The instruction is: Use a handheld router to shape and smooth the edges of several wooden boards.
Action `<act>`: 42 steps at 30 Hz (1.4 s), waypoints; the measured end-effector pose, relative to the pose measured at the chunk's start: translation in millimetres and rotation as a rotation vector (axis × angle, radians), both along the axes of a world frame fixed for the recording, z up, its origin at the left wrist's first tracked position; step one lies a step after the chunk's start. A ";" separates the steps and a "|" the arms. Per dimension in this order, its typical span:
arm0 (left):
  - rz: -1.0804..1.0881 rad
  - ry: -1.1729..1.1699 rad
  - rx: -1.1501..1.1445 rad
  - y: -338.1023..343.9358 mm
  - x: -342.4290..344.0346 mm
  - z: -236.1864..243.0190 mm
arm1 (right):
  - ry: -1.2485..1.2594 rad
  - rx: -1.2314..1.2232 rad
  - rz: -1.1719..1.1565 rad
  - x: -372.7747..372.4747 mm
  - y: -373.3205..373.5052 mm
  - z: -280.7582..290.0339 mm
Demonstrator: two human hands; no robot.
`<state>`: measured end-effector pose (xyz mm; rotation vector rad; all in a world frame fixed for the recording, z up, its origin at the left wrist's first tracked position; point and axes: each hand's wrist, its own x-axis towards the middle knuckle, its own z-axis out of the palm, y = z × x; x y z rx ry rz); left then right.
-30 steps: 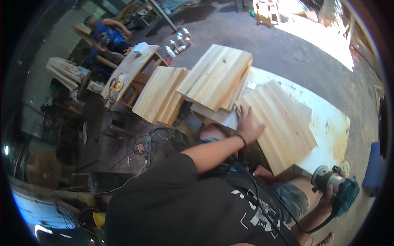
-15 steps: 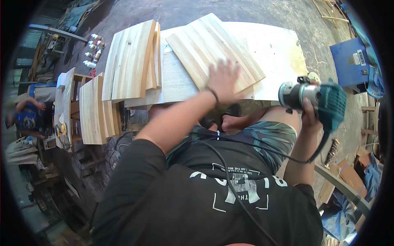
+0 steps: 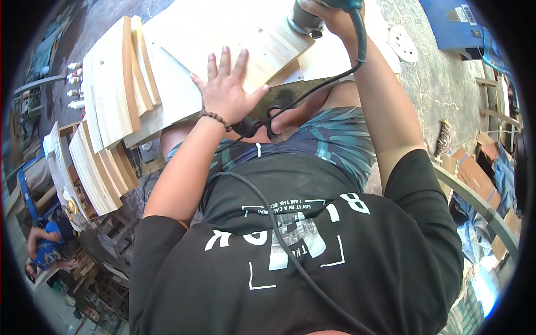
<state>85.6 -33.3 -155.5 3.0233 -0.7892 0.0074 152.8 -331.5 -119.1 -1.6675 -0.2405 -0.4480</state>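
Note:
My left hand (image 3: 228,92), a beaded bracelet on its wrist, lies with fingers spread on a pale striped wooden board (image 3: 282,51), near its front edge. My right hand (image 3: 338,23) is closed around a teal and silver trim router (image 3: 306,21). The router's round base is at the board's right end; the bit is out of sight. From the tool a dark power cord (image 3: 359,47) loops down and back across my lap. Beneath the board is a white worktable (image 3: 329,62).
Several similar boards (image 3: 109,84) are stacked at the table's left, with more boards (image 3: 92,167) on a stand beyond. Bottles (image 3: 75,89) are at the far left. Right: a perforated round disc (image 3: 403,44) and a blue box (image 3: 455,22). A co-worker (image 3: 47,245) is at lower left.
My right hand has brought the router from the right, above the floor, onto the board's right end. My left hand has settled flat with fingers spread. The view has shifted.

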 end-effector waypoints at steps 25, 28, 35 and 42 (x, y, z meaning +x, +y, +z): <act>0.027 0.014 -0.135 -4.8 -3.3 1.2 | 0.227 0.012 -0.047 -34.4 8.6 4.2; 0.050 0.009 -0.068 -1.6 -5.5 4.9 | -0.036 -0.473 -0.302 -51.6 9.3 2.0; 0.053 0.049 -0.070 -5.4 -4.9 0.1 | -0.125 -0.426 -0.283 -100.2 7.6 -5.9; 0.013 -0.163 0.024 0.7 1.7 -7.3 | -0.228 0.031 -0.431 -136.5 -23.1 44.2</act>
